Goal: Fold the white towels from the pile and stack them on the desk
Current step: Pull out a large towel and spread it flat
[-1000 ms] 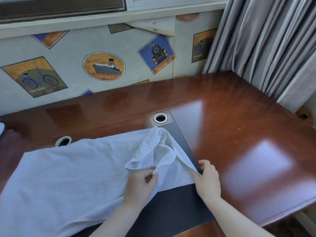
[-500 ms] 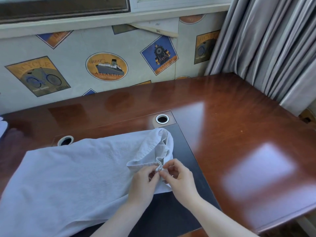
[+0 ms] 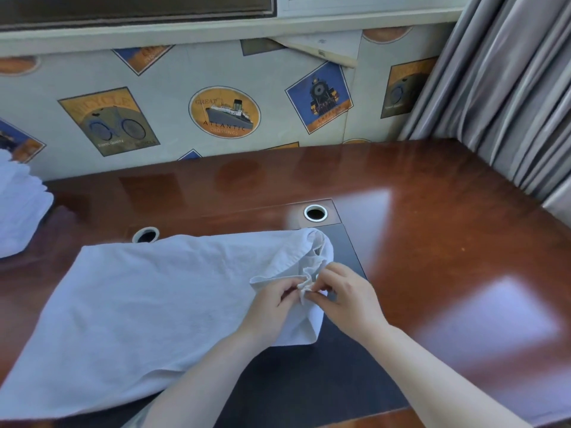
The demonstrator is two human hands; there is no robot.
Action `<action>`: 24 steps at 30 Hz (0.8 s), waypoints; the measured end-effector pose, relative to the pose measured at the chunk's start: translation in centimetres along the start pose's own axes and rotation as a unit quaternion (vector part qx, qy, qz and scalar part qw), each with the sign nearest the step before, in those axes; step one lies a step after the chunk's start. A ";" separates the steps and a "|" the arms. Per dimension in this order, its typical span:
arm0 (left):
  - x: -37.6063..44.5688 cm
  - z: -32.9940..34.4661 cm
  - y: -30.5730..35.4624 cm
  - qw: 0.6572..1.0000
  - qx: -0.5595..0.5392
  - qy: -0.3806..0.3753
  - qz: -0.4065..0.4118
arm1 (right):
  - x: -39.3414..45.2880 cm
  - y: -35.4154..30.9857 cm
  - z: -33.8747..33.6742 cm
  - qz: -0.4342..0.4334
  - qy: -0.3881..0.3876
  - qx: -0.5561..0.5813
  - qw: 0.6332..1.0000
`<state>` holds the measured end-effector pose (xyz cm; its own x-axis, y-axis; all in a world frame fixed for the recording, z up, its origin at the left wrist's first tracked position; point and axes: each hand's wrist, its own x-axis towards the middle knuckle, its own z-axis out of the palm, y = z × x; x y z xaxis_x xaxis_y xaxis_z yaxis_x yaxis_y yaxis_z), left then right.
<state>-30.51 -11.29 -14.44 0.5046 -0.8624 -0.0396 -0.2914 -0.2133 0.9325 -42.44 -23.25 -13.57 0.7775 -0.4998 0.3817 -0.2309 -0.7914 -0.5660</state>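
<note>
- Nearest the camera, two bare forearms reach in over a dark rectangular inlay (image 3: 309, 381) set into the glossy reddish-brown wooden tabletop (image 3: 448, 242).
- The left hand (image 3: 272, 304) and the right hand (image 3: 346, 298) meet at the same bunched corner of a large white cotton towel (image 3: 139, 304); each grip is closed in a pinch on that cloth, fingertips almost touching.
- The towel lies spread flat across the left half of the tabletop, its right end turned over on itself and rumpled, one edge covering part of the inlay.
- Judged from this, the first fold is only being prepared: the corners are being gathered and matched.
- The next move likely calls for drawing the pinched corners taut and carrying them leftward across the flat cloth, edges aligned.
- Further back, two round metal-rimmed cable holes (image 3: 315, 213) sit just beyond the towel.
- At the far left edge, a heap of white towels (image 3: 18, 211) rests on the tabletop.
</note>
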 end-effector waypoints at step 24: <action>-2.5 -1.5 -3.3 0.996 0.025 -0.022 -0.086 | 8.2 6.3 1.0 0.261 -0.076 0.041 0.961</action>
<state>-29.55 -7.75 -16.86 0.5150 -0.8299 -0.2148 -0.2443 -0.3822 0.8912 -36.97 -31.96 -14.73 0.6457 -0.7596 -0.0779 -0.5713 -0.4130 -0.7092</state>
